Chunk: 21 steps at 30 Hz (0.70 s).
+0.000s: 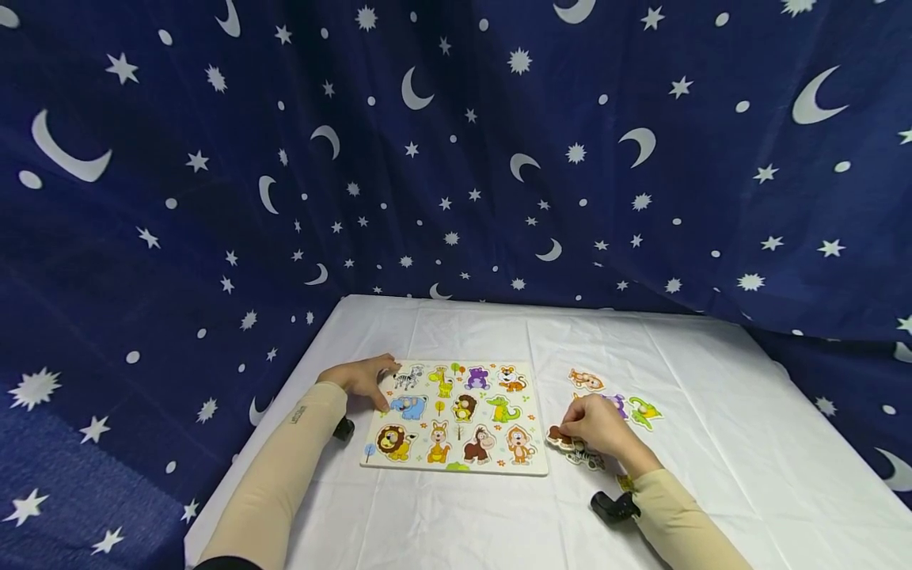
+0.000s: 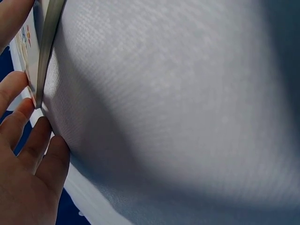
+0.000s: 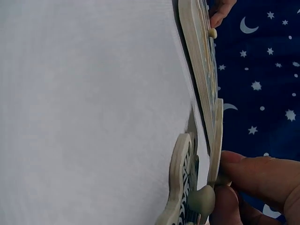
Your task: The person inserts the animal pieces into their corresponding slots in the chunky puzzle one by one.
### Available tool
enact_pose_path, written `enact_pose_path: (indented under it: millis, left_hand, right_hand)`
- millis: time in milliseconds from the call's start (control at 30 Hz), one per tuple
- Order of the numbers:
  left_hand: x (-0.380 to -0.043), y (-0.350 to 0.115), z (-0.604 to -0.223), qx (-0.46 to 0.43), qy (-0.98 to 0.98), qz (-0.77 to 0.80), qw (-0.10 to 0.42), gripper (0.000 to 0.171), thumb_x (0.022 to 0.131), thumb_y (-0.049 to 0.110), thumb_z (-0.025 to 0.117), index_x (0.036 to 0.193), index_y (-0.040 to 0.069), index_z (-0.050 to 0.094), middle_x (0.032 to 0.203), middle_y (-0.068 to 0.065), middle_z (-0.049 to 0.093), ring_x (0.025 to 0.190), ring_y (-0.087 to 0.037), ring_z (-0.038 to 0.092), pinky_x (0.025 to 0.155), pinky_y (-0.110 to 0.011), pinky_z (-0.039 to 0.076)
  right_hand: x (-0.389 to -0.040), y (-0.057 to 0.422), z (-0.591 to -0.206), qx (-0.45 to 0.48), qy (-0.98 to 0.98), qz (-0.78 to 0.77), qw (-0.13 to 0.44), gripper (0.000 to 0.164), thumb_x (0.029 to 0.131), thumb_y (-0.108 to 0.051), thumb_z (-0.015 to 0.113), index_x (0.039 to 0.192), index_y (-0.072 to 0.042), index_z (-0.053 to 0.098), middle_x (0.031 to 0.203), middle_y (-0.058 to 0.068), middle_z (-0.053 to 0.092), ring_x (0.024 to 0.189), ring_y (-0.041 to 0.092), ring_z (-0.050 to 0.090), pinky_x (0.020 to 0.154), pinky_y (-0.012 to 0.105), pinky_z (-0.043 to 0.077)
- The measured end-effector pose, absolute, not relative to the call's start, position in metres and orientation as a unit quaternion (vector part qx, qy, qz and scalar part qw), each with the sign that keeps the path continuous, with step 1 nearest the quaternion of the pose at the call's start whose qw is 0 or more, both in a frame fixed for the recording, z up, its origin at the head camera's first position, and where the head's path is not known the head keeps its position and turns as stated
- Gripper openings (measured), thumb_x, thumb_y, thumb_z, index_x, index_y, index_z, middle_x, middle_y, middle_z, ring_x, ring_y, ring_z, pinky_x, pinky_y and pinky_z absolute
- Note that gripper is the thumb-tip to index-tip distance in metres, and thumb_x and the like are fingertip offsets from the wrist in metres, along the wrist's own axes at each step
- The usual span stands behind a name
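A white wooden puzzle board (image 1: 456, 467) printed with colourful animals lies flat on the table. My left hand (image 1: 362, 376) rests at its left edge, fingers loosely spread and touching the board's corner (image 2: 40, 101). To the right of the board, my right hand (image 1: 594, 419) pinches a brown animal puzzle piece (image 1: 557, 438) by its knob between thumb and fingertips. That piece (image 3: 216, 140) stands edge-on in the right wrist view. Right below it is a zebra puzzle piece (image 1: 588, 458) with a pale round knob (image 3: 202, 200).
Beyond the right hand lie an orange animal piece (image 1: 586, 379), a purple piece (image 1: 614, 405) and a green crocodile piece (image 1: 644, 412). A yellow piece (image 1: 625, 483) peeks out by the right wrist. White cloth (image 1: 456, 526) covers the table; a starry blue curtain (image 1: 492, 261) hangs behind.
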<state>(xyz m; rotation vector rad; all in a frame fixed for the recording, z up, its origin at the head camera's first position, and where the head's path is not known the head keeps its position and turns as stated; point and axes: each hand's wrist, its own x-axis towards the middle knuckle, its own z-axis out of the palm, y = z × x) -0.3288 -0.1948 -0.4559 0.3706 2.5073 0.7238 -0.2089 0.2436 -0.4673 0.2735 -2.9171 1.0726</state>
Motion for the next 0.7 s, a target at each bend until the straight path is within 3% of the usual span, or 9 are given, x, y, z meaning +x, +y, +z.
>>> enact_pose_path:
  millis: [267,700]
  left_hand:
    - [-0.329,-0.196,-0.460,0.130,0.923,0.261,0.249,0.102,0.063,0.017,0.094,0.152,0.015,0.043,0.168,-0.011,0.017,0.155,-0.037,0.012,0.125,-0.057,0.012]
    - [-0.331,-0.196,-0.456,0.144,0.922,0.261,0.249,0.103,0.064,0.019,0.094,0.152,0.014,0.043,0.166,-0.009,0.024,0.155,-0.036,0.017,0.125,-0.056,0.015]
  right_hand:
    - [-0.209,0.242,-0.469,0.095,-0.933,0.348,0.018,0.013,0.075,-0.003,0.078,0.067,-0.011,0.072,0.065,-0.003,0.068,0.062,0.010,0.055,0.057,0.022,0.044]
    - [-0.210,0.233,-0.468,0.113,-0.931,0.346,0.011,0.012,0.077,-0.002,0.078,0.069,-0.011,0.074,0.067,-0.002,0.071,0.064,0.006,0.058,0.061,0.022,0.047]
